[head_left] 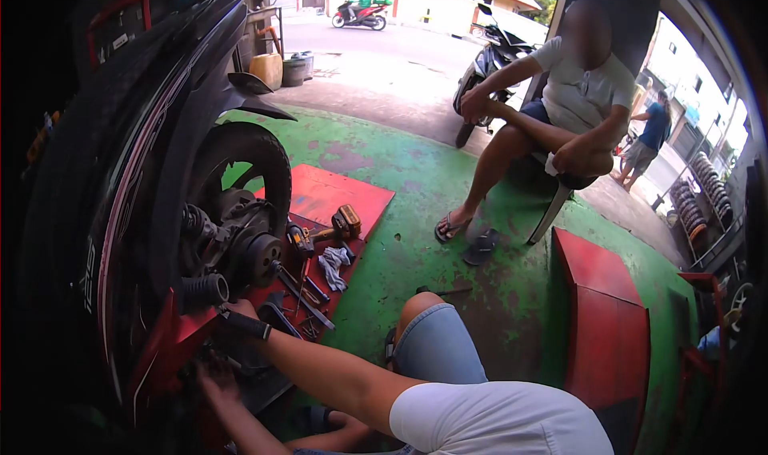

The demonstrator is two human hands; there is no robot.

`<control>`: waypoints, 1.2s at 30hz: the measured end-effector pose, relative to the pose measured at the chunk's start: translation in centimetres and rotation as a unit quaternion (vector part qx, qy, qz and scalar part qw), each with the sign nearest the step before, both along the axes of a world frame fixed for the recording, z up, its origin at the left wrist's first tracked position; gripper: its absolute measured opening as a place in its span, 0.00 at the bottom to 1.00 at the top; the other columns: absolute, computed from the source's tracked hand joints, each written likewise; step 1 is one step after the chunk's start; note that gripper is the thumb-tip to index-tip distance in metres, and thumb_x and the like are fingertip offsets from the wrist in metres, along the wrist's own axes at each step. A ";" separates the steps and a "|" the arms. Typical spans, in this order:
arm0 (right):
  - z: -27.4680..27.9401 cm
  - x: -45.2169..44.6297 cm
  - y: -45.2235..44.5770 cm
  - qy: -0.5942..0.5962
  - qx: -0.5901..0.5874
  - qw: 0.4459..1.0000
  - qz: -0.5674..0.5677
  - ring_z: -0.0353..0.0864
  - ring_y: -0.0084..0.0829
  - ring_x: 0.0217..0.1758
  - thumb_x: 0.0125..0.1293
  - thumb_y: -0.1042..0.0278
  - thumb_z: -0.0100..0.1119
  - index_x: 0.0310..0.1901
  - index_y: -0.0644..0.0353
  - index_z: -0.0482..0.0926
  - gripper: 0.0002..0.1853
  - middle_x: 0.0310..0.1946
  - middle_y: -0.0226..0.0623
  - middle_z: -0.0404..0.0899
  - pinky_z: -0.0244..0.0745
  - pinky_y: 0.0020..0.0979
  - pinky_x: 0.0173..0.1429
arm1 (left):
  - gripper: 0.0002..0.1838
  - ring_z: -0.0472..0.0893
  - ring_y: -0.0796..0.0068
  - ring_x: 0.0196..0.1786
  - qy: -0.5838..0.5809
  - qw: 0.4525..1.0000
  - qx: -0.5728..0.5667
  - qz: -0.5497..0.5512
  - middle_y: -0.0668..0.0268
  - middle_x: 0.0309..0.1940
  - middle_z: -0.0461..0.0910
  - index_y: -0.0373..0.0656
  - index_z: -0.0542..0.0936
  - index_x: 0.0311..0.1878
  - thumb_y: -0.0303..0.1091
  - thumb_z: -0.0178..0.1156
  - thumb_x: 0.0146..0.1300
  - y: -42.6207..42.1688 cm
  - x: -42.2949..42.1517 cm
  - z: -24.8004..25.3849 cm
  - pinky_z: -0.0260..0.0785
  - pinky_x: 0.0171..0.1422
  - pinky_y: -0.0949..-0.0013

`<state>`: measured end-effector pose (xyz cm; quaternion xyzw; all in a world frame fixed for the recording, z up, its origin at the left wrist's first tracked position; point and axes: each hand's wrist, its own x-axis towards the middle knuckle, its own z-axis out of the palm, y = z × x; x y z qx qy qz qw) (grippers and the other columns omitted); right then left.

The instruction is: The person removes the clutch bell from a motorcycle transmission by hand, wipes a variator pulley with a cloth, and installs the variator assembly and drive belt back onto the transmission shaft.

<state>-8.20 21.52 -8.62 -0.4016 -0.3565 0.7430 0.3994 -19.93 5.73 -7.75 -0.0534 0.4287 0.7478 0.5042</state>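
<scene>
My right hand (pixel 238 306), below a dark wristband, reaches in under the black ribbed hose (pixel 205 290) of a motorbike (pixel 148 183). The motorbike hides its fingers. Lower down, my left hand (pixel 216 381) is in deep shadow beside the red body panel (pixel 172 343). Its fingers are too dark to make out, and so is whatever they touch. Above both hands sit the exposed engine and a round metal drum (pixel 260 259), with the rear wheel (pixel 276 163) behind.
A red platform (pixel 340 191) bears a yellow-black cordless drill (pixel 344 221), a grey rag (pixel 333 268) and several hand tools (pixel 308 295). A seated person (pixel 584 95) is at the right near a red ramp (pixel 604 319). A loose sandal (pixel 481 247) lies on the green floor.
</scene>
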 end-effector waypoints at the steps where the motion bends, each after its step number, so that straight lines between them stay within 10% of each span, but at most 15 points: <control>1: -0.3 -0.2 -0.1 -0.002 -0.003 1.000 0.001 0.87 0.34 0.41 0.64 0.47 0.67 0.41 0.66 0.87 0.24 0.34 0.41 0.87 0.78 0.37 0.46 | 0.24 0.81 0.72 0.51 0.004 1.000 0.007 -0.006 0.67 0.52 0.84 0.48 0.75 0.61 0.52 0.61 0.69 -0.2 0.0 -0.1 0.72 0.59 0.64; 4: -1.2 -1.1 -0.6 -0.042 0.106 0.991 -0.068 0.84 0.28 0.37 0.61 0.62 0.67 0.41 0.61 0.86 0.12 0.34 0.34 0.85 0.76 0.33 0.41 | 0.26 0.81 0.72 0.50 0.004 1.000 0.021 -0.017 0.67 0.51 0.84 0.47 0.74 0.62 0.52 0.62 0.68 0.7 -0.9 0.2 0.71 0.59 0.65; 17: -0.2 0.6 -1.1 -0.020 0.012 0.999 0.024 0.86 0.32 0.42 0.63 0.53 0.66 0.44 0.62 0.86 0.18 0.37 0.42 0.87 0.78 0.37 0.46 | 0.26 0.80 0.72 0.55 -0.030 0.998 0.044 -0.028 0.67 0.55 0.82 0.46 0.76 0.62 0.52 0.62 0.68 0.3 -1.2 -2.0 0.71 0.61 0.63; 21: -2.8 -1.6 -0.1 0.029 0.228 0.973 0.005 0.84 0.32 0.36 0.62 0.64 0.64 0.39 0.60 0.86 0.10 0.34 0.34 0.85 0.78 0.37 0.40 | 0.27 0.80 0.73 0.56 -0.024 0.999 0.024 -0.023 0.67 0.55 0.82 0.46 0.75 0.63 0.52 0.62 0.68 0.2 -0.5 -0.2 0.70 0.62 0.63; 24: -3.0 -2.1 0.1 -0.022 0.054 0.998 0.007 0.84 0.30 0.35 0.63 0.64 0.63 0.40 0.61 0.85 0.11 0.34 0.34 0.84 0.78 0.35 0.39 | 0.27 0.80 0.73 0.55 -0.024 0.999 0.012 -0.022 0.67 0.55 0.82 0.46 0.75 0.63 0.52 0.62 0.68 0.2 -0.4 -0.4 0.70 0.63 0.63; 36: -0.5 -1.5 -0.8 0.018 0.047 0.999 -0.017 0.84 0.30 0.33 0.63 0.63 0.61 0.42 0.61 0.84 0.11 0.32 0.35 0.83 0.79 0.34 0.36 | 0.27 0.79 0.71 0.55 -0.034 0.999 0.012 -0.028 0.67 0.54 0.82 0.46 0.77 0.62 0.54 0.61 0.68 0.5 -0.5 -0.6 0.64 0.68 0.64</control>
